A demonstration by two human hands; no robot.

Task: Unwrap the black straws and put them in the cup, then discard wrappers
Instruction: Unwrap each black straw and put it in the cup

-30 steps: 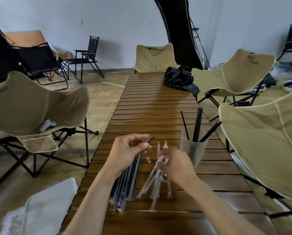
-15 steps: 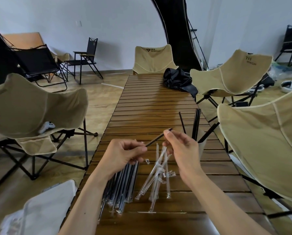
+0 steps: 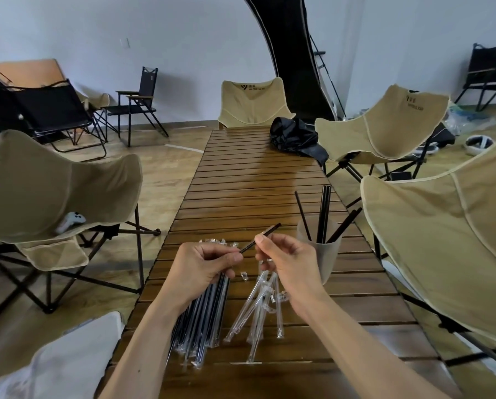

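With the left hand (image 3: 209,264) gripping the wrapped bundle (image 3: 203,321), the right hand (image 3: 287,260) pinching the straw (image 3: 265,234) should pull straight toward the cup (image 3: 318,254).

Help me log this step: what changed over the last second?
The right hand rose off the empty wrappers and pinched the exposed end of the black straw, which now sticks further out of the left hand. The left hand kept gripping the wrapped bundle. The cup and its straws stayed put.
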